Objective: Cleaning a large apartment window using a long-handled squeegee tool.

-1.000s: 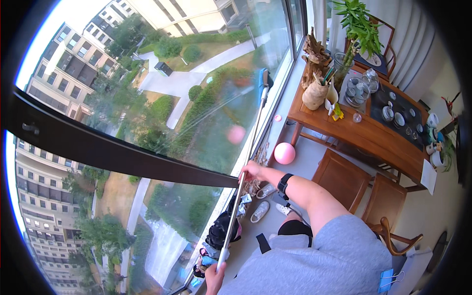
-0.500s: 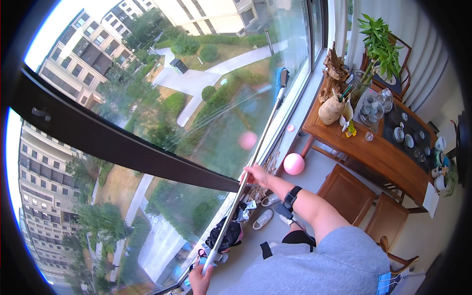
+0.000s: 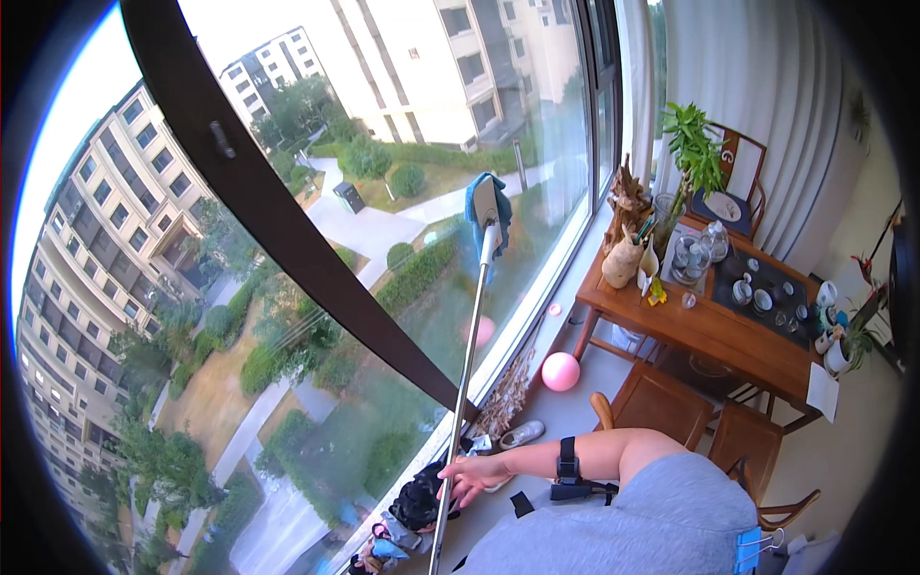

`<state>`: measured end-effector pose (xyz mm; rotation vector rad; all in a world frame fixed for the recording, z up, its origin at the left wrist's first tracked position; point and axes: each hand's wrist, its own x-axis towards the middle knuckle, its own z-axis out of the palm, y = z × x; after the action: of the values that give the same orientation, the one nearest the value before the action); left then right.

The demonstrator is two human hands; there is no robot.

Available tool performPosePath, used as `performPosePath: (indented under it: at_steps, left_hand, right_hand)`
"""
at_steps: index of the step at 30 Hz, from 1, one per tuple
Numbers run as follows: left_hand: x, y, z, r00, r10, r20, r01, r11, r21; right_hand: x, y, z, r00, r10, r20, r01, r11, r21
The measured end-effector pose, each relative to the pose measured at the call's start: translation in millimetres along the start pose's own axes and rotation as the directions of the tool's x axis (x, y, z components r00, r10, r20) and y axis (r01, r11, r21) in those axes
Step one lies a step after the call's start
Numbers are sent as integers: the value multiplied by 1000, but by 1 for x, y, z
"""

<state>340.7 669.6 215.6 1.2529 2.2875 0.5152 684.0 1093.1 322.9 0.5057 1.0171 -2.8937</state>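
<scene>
A long-handled flat mop has its head [image 3: 487,206], wrapped in a blue cloth, against the large window pane [image 3: 565,192]. Its silver pole [image 3: 470,355] slants down from there to the lower edge of the view. My right hand [image 3: 471,476] is loosely closed around the lower part of the pole, thumb and fingers on either side of it; a black band circles that wrist. My left hand is out of view, and so is the pole's lower end. A dark window frame bar [image 3: 287,259] crosses left of the pole.
To the right stands a wooden table [image 3: 661,331] with a vase plant [image 3: 692,149], glass jars and cups. A wooden chair [image 3: 656,402] and a pink ball [image 3: 561,372] are near it. A black bag [image 3: 419,498] and a white shoe [image 3: 522,434] lie by the sill.
The mop head has moved up and left across the pane, away from the frame's right edge. My right hand has come lower and nearer. My left hand has left the view.
</scene>
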Motion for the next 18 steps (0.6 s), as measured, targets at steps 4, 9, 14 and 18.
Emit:
performPosePath:
  at_steps: [4,9,14,18]
  left_hand:
    - [-1,-22,41,1000,14,-11,-15,989,-148]
    - [32,51,52,997,58,-50,-71,950,-305]
    - [55,266,-12,992,120,27,-90,860,-502]
    - [62,337,-29,980,198,1,-182,899,-398]
  right_hand:
    - [-11,-22,0,985,-70,-158,52,992,-118]
    - [-33,-97,-40,958,-202,-205,147,955,-256]
    - [-90,-177,-67,746,-456,-485,240,864,-443]
    - [-123,-225,-73,520,-624,-583,318,775,-546]
